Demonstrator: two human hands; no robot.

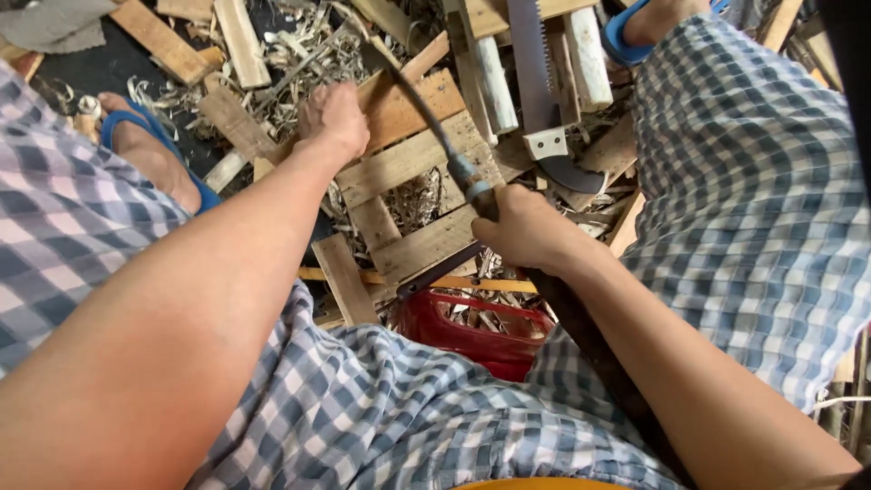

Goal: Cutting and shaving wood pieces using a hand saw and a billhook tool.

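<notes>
Left hand (334,120): fisted around a thin wood strip, knuckles up, pressed onto the slatted wooden platform (413,159).
Right hand (522,227): wrapped tight on the handle of a long curved blade (426,118), which slants up over the slats toward the left fist.
Progress: shavings (308,45) already lie thick on the floor; the strip looks only partly worked.
Nearby: handsaw (540,77), red basket (476,336).

Blue-white checked shorts (753,181), red basket (472,340), blue sandals (136,127).
</notes>
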